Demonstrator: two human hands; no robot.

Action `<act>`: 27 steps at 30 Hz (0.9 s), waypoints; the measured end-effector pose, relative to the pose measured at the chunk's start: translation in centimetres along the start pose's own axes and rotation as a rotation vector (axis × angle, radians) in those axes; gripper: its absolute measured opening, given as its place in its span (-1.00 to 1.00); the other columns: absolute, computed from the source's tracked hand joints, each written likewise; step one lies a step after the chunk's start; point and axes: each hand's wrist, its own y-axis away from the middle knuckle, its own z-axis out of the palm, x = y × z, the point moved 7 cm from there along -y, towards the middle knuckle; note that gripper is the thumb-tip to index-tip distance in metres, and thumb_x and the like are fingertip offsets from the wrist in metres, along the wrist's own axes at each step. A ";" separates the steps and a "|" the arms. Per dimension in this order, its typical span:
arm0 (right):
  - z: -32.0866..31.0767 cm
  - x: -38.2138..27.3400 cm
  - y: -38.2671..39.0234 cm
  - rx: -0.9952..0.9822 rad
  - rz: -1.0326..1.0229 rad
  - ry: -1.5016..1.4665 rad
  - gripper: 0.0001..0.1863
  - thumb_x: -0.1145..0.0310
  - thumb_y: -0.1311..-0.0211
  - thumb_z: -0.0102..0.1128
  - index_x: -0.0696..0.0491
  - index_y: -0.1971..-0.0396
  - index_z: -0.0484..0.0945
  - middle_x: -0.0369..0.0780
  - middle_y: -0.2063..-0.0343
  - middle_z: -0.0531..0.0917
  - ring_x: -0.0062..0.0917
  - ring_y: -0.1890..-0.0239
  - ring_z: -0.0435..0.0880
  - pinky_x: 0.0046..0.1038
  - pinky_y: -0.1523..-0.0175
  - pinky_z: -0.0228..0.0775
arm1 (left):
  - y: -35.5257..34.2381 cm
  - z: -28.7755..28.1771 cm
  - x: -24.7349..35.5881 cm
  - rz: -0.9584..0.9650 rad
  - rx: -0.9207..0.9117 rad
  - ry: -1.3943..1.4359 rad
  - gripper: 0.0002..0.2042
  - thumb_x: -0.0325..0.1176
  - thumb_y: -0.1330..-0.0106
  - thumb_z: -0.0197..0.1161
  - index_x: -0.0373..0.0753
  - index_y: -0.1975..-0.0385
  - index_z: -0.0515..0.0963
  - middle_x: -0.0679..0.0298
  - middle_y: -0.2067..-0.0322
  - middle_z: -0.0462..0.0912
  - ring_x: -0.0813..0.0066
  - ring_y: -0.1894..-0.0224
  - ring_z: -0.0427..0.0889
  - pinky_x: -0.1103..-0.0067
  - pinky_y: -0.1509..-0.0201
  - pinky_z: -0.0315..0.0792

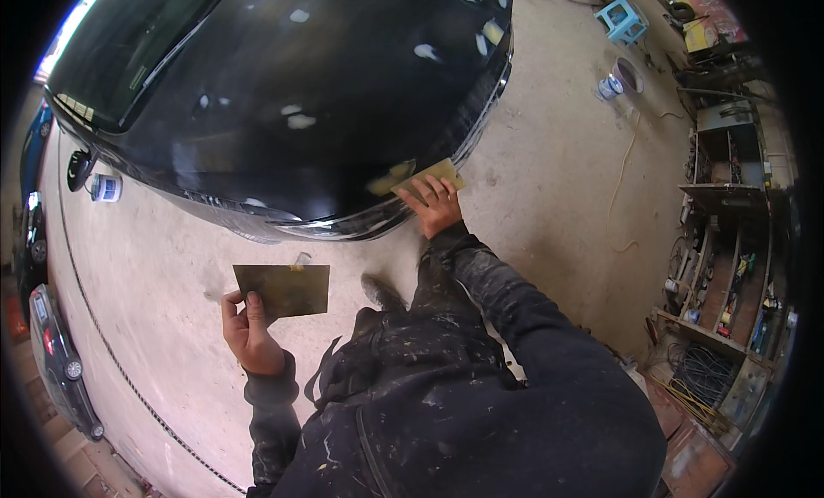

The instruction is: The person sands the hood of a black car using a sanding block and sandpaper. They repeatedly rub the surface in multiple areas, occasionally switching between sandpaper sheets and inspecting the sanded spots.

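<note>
The black hood of a car fills the upper middle, dotted with several pale filler patches. My right hand is closed on a thin yellowish putty spreader, its fingers lying along the blade at the hood's front edge. Right beside that blade a yellowish smear of filler marks the black paint. Lower left, off the car, my left hand pinches the corner of a flat, dark olive rectangular plate, thumb on its upper face. A small pale lump shows at the plate's far edge; what it is I cannot tell.
A light blue plastic stool and a bucket with a can stand at far right. Cluttered shelves line the right side. Another can sits beneath the car's mirror. A yellowish cord crosses the concrete floor.
</note>
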 end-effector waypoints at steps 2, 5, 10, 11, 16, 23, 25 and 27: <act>-0.1 0.6 -0.8 0.021 0.003 0.001 -0.36 0.48 -0.16 0.26 -0.31 -0.27 0.72 -0.28 -0.24 0.66 -0.26 -0.33 0.55 -0.01 -0.48 0.31 | 0.1 0.1 0.1 0.005 -0.001 -0.009 -0.82 -0.33 -0.70 0.16 -0.35 0.05 0.46 0.10 0.21 0.77 0.45 0.19 0.78 0.55 0.02 0.66; 0.9 1.8 -1.9 0.012 -0.001 0.036 -0.38 0.47 -0.23 0.23 -0.37 -0.29 0.70 -0.30 -0.25 0.65 -0.29 -0.35 0.55 -0.01 -0.49 0.30 | 0.2 0.3 0.0 -0.006 0.002 -0.004 -0.82 -0.33 -0.70 0.16 -0.35 0.04 0.46 0.09 0.21 0.77 0.44 0.18 0.78 0.54 0.02 0.66; 2.8 2.7 -1.1 -0.034 -0.022 0.061 -0.29 0.47 -0.24 0.23 -0.40 -0.39 0.62 -0.29 -0.36 0.57 -0.31 -0.41 0.50 -0.01 -0.54 0.26 | 0.2 0.9 0.2 0.025 0.014 -0.025 -0.83 -0.31 -0.70 0.15 -0.30 0.04 0.45 0.20 0.27 0.75 0.54 0.27 0.76 0.56 0.13 0.69; 3.0 2.7 -0.8 -0.036 -0.027 0.074 -0.28 0.48 -0.24 0.23 -0.40 -0.41 0.60 -0.28 -0.37 0.55 -0.31 -0.42 0.49 -0.01 -0.54 0.25 | 0.3 0.8 0.2 0.023 0.020 -0.036 -0.83 -0.31 -0.70 0.15 -0.29 0.04 0.45 0.20 0.27 0.75 0.54 0.27 0.76 0.56 0.13 0.70; 2.9 2.7 0.5 -0.042 -0.017 0.091 -0.26 0.48 -0.26 0.20 -0.40 -0.45 0.56 -0.27 -0.39 0.53 -0.30 -0.44 0.47 0.00 -0.54 0.26 | 0.3 0.9 0.2 0.005 0.021 -0.037 -0.83 -0.32 -0.70 0.15 -0.31 0.04 0.45 0.17 0.25 0.75 0.50 0.23 0.77 0.55 0.09 0.69; -0.5 1.4 0.4 -0.007 0.029 -0.011 -0.32 0.54 -0.17 0.28 -0.27 -0.33 0.68 -0.24 -0.28 0.63 -0.24 -0.38 0.53 0.00 -0.50 0.28 | 0.3 0.7 0.0 -0.018 0.004 0.004 -0.82 -0.33 -0.69 0.17 -0.36 0.04 0.45 0.12 0.20 0.75 0.44 0.16 0.77 0.54 0.00 0.66; -0.8 0.3 -0.4 0.030 0.059 -0.022 -0.36 0.52 -0.19 0.29 -0.27 -0.29 0.71 -0.24 -0.25 0.65 -0.25 -0.36 0.55 0.01 -0.50 0.28 | 0.2 0.7 -0.1 -0.027 0.002 0.000 -0.82 -0.33 -0.69 0.17 -0.35 0.04 0.45 0.11 0.19 0.75 0.44 0.15 0.77 0.53 0.00 0.66; -0.4 -0.7 -1.4 0.036 0.109 -0.016 -0.39 0.50 -0.21 0.31 -0.27 -0.28 0.71 -0.24 -0.25 0.65 -0.23 -0.36 0.55 0.02 -0.49 0.28 | 0.2 0.6 -0.2 -0.044 0.008 -0.009 -0.82 -0.33 -0.69 0.17 -0.35 0.04 0.45 0.10 0.18 0.75 0.44 0.14 0.77 0.53 0.01 0.66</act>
